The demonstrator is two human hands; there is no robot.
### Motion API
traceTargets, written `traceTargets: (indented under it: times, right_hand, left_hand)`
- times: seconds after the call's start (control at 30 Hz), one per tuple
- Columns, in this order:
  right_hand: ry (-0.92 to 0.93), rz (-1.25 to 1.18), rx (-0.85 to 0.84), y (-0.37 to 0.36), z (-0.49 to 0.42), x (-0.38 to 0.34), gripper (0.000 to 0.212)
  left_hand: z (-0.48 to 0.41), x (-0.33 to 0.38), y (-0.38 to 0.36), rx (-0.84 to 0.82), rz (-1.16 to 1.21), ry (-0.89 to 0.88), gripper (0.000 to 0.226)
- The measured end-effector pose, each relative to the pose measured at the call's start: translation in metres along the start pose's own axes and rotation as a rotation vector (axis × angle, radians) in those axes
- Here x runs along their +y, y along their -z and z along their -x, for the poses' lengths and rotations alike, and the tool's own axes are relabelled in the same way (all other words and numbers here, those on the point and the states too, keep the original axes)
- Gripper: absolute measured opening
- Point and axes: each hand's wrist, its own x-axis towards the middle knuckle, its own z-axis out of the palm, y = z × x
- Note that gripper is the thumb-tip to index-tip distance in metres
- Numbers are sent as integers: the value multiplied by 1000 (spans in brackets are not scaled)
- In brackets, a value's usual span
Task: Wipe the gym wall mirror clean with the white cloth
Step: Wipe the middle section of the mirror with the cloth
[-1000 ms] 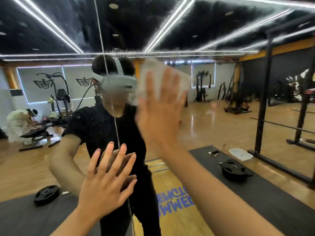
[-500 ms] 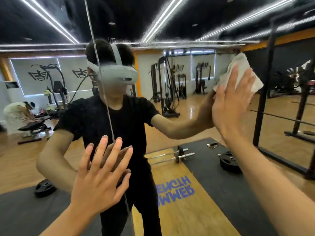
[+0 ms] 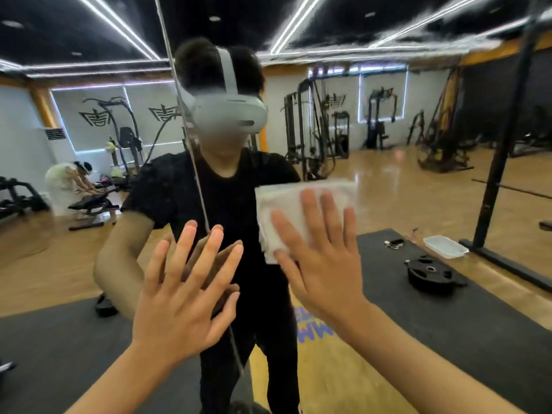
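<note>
The gym wall mirror (image 3: pixel 403 189) fills the whole view and reflects the gym and a person in black wearing a headset. A vertical seam (image 3: pixel 191 144) between mirror panels runs down left of centre. My right hand (image 3: pixel 322 261) presses the folded white cloth (image 3: pixel 286 204) flat against the glass at chest height, fingers straight and spread. My left hand (image 3: pixel 185 297) rests flat on the mirror to the left, fingers spread, beside the seam and holding nothing.
Everything else is reflection: weight machines at the back, a black rack post (image 3: pixel 501 150) at right, a weight plate (image 3: pixel 430 273) and a white tray (image 3: pixel 445 246) on black floor mats, and another person (image 3: pixel 68 180) bent over a bench at far left.
My right hand swept the cloth from the upper middle out to the upper right, then down and back left to chest height. My left hand stayed flat on the glass.
</note>
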Motion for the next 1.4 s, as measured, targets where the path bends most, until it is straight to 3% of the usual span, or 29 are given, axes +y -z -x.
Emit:
traceTargets:
  times: [0.1,0.17,0.4,0.47,0.6,0.67,0.77,0.87,0.97,1.07,1.27,1.4]
  right_hand:
    - [-84,-5,117,17,-87,-2,54]
    - [-89,-4,128,15,-85,-7,53]
    - [163,109,-125,-22,96,2,55]
    - [200,78,-98,-15,66,11,55]
    - [45,-18,82,16,-65,18,53]
    - [3,-45,113,21,-83,16,53]
    - [-64,-86,54,6,-19,9,56]
    - [85,-4,-81,-18,86,13,58]
    - [195,71,-196,-16,130,33,65]
    - [177,22,-178,-3,89,42,62]
    - [-28,-19,57,38,-91,35,60]
    - [-35,-32,-8,16,-14,22,65]
  left_hand:
    - [0,-1,1,3,-13,-15,74]
    - [0,-2,2,11,-11,-15,72]
    - [-1,0,1,28,-2,10,69]
    - [-2,1,1,31,-13,18,69]
    - [-3,1,3,22,-14,18,70]
    - [-2,1,3,15,-14,18,72]
    - [-2,1,3,20,-19,7,73]
    - [-3,2,2,33,-19,8,71]
    - [-4,2,3,38,-8,13,69]
    - [-4,4,4,37,-3,22,69]
    - [-4,1,4,23,-16,12,69]
    - [-3,1,2,19,-29,8,70]
